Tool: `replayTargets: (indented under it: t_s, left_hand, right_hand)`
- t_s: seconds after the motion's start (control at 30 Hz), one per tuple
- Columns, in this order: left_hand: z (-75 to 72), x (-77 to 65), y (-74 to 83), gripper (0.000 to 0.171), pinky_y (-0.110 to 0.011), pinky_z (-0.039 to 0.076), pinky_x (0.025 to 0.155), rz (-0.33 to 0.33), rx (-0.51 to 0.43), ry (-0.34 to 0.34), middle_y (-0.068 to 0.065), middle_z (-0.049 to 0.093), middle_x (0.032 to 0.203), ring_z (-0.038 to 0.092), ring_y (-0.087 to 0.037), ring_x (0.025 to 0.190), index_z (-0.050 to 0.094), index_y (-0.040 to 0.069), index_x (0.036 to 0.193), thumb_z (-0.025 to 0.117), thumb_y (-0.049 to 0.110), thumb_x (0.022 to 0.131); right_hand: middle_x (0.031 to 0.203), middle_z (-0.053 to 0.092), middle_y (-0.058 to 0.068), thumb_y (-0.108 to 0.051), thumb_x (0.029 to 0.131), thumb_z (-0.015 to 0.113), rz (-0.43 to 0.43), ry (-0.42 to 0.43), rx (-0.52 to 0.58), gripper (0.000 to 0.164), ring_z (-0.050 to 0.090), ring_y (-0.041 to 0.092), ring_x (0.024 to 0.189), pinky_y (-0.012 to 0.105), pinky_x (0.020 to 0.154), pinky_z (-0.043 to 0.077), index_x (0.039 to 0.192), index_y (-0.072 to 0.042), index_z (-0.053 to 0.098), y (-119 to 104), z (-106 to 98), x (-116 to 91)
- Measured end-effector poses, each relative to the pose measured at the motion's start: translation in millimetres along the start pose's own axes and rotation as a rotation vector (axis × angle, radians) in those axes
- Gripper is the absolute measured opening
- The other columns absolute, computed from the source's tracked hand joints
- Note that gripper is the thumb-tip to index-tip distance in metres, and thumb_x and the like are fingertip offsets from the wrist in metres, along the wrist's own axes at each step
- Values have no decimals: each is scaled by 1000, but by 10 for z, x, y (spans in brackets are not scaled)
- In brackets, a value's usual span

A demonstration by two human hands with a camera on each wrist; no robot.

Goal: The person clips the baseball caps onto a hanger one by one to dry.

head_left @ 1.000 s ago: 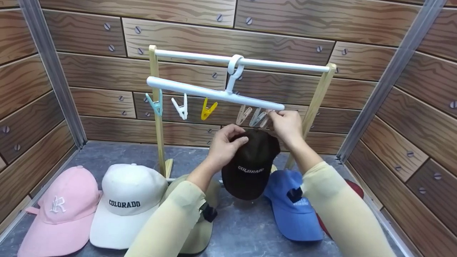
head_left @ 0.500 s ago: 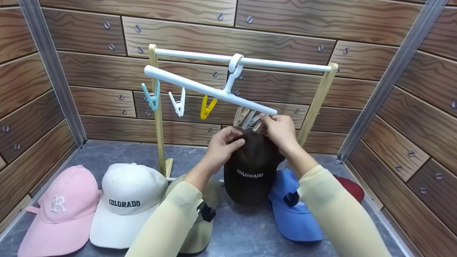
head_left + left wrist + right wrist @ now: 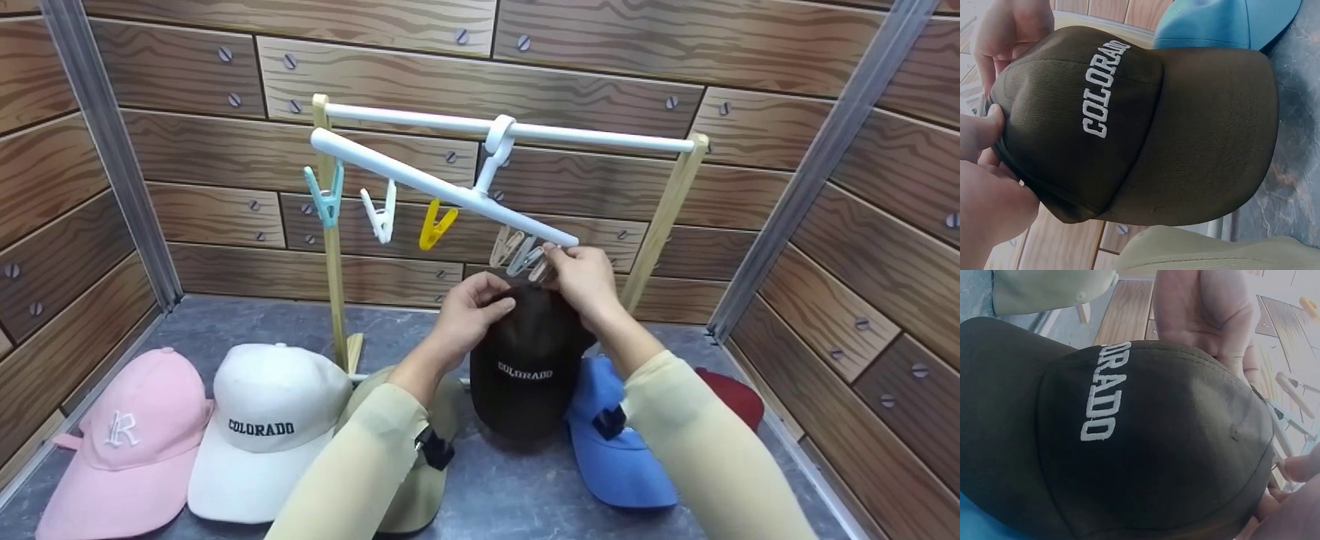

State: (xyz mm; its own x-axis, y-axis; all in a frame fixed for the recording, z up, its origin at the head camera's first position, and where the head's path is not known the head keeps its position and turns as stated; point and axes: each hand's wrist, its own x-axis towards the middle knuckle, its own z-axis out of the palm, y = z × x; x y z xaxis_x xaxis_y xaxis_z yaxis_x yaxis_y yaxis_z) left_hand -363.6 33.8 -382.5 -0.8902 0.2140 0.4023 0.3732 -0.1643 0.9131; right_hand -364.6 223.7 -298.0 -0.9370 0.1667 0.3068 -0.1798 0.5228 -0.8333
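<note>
- Pink cap (image 3: 150,412), then white cap (image 3: 277,397), on grey surface (image 3: 499,495).
- Teal clip (image 3: 328,210), white clip (image 3: 384,225) under tilted hanger (image 3: 420,178), right end low.
- Olive cap (image 3: 424,484), partly behind sleeve.
- Left hand (image 3: 466,315) pinching dark COLORADO cap (image 3: 517,401) at crown's edge; cap held up below hanger's low end, brim down.
- Right hand (image 3: 585,283) pinching pale clip (image 3: 537,271); clip's bite on cap unclear.
- Blue cap (image 3: 622,472), red cap (image 3: 735,399).

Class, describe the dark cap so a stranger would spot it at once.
Start at the wooden-legged rack and its tilted hanger. Below the hanger's lower end, the left hand grips the dark cap. Unlike the white cap with black COLORADO lettering, its COLORADO is white.
</note>
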Motion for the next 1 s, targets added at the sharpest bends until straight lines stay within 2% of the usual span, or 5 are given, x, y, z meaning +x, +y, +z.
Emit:
replayTargets:
  t_s: [0.23, 0.37, 0.47, 0.7, 1.0]
  left_hand:
    - [-16, 2, -19, 6, -30, 54, 83, -23, -16, 28, -6, 80, 102, 68, -16, 92, 72, 2, 109, 74, -1, 104]
    - [-15, 1, -9, 5, -29, 53, 81, -35, -9, 44, -4, 79, 99, 68, -16, 89, 74, 5, 107, 75, 0, 104]
    - [-23, -3, -2, 6, -30, 53, 81, -57, -7, 56, -3, 79, 98, 68, -17, 90, 75, 7, 107, 75, 2, 104]
    - [-37, 4, -8, 5, -31, 54, 81, -75, 8, 85, -4, 78, 99, 69, -18, 91, 76, 8, 108, 75, 3, 105]
    - [-20, 27, 14, 5, -30, 54, 83, -63, 21, 103, -8, 80, 103, 70, -19, 93, 76, 4, 108, 76, 2, 104]
  right_hand:
    - [84, 76, 5, -34, 112, 65, 7, -4, -15, 42, 68, 26, 94, 30, 82, 49, 85, -7, 82, 15, -10, 4]
    - [71, 62, -1, -35, 111, 66, -9, 8, -53, 47, 57, 24, 83, 34, 78, 44, 69, -15, 71, 20, -24, 6]
    - [64, 52, -6, -35, 111, 66, -8, 7, -62, 50, 51, 21, 76, 34, 73, 41, 65, -18, 64, 28, -33, 4]
    - [61, 51, -9, -35, 111, 66, -3, -10, -40, 52, 52, 15, 69, 30, 68, 41, 62, -17, 58, 56, -42, 1]
    - [64, 54, -10, -31, 110, 68, 2, -25, -31, 44, 54, 15, 72, 27, 70, 44, 70, -14, 71, 49, -53, 10]
